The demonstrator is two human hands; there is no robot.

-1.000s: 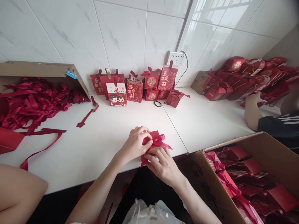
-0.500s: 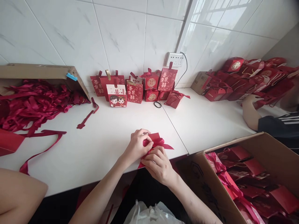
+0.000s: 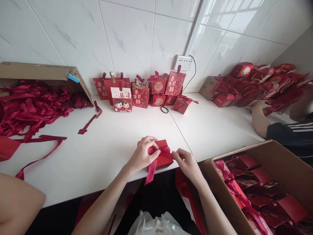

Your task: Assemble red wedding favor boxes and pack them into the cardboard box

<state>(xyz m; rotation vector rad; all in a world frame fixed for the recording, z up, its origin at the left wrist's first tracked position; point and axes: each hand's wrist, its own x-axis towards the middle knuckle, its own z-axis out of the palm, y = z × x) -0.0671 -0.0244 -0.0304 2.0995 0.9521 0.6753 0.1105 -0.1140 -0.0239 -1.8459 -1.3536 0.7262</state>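
A small red gift box (image 3: pixel 163 161) sits at the front edge of the white table (image 3: pixel 114 153), with a crimson ribbon (image 3: pixel 151 172) tied over its top. My left hand (image 3: pixel 146 152) pinches a loop of this ribbon at the box's left side. At the right side, the fingers of my right hand (image 3: pixel 187 162) close on the ribbon's other part. One ribbon tail hangs down over the front of the box. The knot is partly hidden by my left fingers.
Crimson ribbons (image 3: pixel 36 107) spill from a cardboard box at left. Several red gift boxes (image 3: pixel 140 96) stand along the tiled wall. An open carton (image 3: pixel 244 148) of red boxes is at right front. Another person's arm (image 3: pixel 259 119) reaches toward a pile of red boxes; a bare limb shows at lower left.
My right hand has moved right from the front of the box to the ribbon's right part, uncovering the box front and the hanging tail. My left hand stays nearly in place.
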